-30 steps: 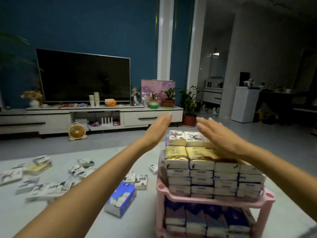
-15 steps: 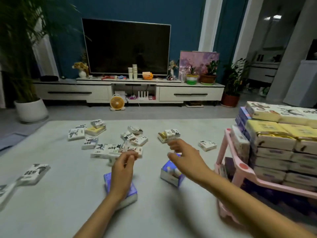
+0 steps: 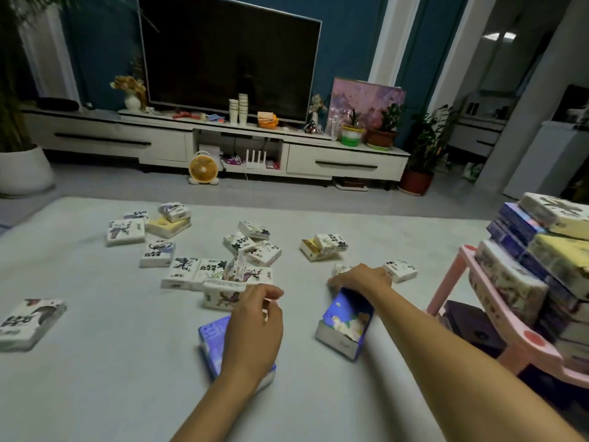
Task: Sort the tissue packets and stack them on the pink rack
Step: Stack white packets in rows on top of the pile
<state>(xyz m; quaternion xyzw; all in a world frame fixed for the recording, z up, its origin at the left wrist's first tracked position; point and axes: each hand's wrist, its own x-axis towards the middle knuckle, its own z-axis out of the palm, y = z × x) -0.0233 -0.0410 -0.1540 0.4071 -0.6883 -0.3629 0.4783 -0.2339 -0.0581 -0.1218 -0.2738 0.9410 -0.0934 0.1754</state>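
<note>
Nearest us, our left hand (image 3: 251, 327) curls over a flat blue packet (image 3: 210, 341); gripping or not, we can't tell. Our right hand (image 3: 360, 279) clasps the top of a tilted blue packet (image 3: 345, 323), glossy and boxy. Beyond, white ink-print packets (image 3: 183, 269) litter the pale carpet (image 3: 95, 378). The stacked pink plastic rack (image 3: 522, 342) stands right.

Two loose blue packets (image 3: 212, 339), two loose yellow packets (image 3: 165, 226), one rack (image 3: 513, 333).

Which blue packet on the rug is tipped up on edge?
The right blue packet, below the right hand; the left blue packet lies flat.
</note>
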